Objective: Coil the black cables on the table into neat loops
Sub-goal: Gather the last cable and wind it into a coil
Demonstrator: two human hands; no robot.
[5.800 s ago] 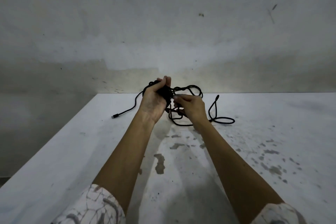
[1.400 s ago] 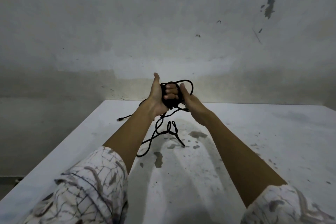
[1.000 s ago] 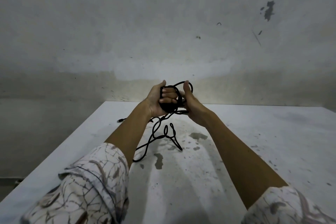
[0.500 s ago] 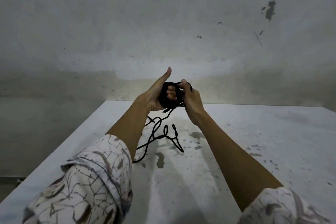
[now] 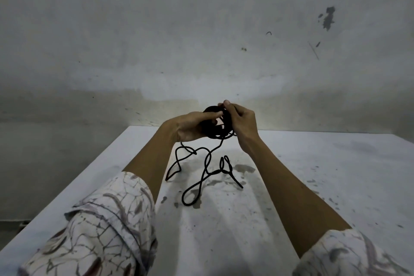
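A black cable is wound into a small tight coil held up between both hands above the far part of the white table. My left hand holds the coil from the left, thumb laid across its top and fingertips showing inside the ring. My right hand grips the coil's right side, pinching its upper edge with thumb and curled fingers. The loose tail of the cable hangs from the coil and lies in twisted loops on the table below.
The table top is stained with dark blotches under the hands. Its left edge drops off to a lower floor. A blank grey wall rises right behind the table's far edge.
My left thumb, raised half a second ago, now lies flat over the coil. My right hand has closed further round the coil's right side. The loose tail has shifted on the table.
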